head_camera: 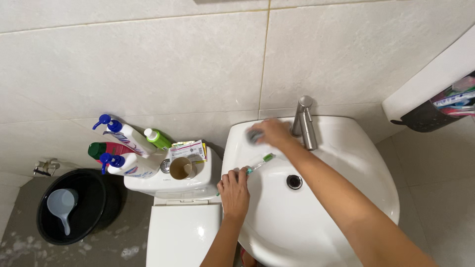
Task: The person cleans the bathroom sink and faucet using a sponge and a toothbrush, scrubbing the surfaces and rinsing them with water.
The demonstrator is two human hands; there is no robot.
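Toothbrush (257,163): green and white, held in the left hand (234,192) over the left rim of the white basin (356,163). Fingers are closed on the handle end; the head end projects toward one o'clock from the hand, so the long axis runs from lower left to upper right, pointing at the tap.

Right hand (271,133): reaches across the basin to its back ledge, at about one o'clock from the brush tip and just beside it. It rests on or around a small grey object (254,134). The frame is blurred there, and whether the fingers are clamped on the object cannot be told.

Steel tap (306,122): stands immediately at three o'clock of the right hand, near touching. The drain (294,181) lies at four o'clock of the brush, with open bowl all about it.

Edges: the basin rim passes under the left hand. Beyond it at nine o'clock stands the toilet cistern (168,185), carrying pump bottles (126,148), a green bottle (157,138) and a beige cup (182,168). A black bucket (74,205) with a pale scoop (63,202) sits on the floor further left.
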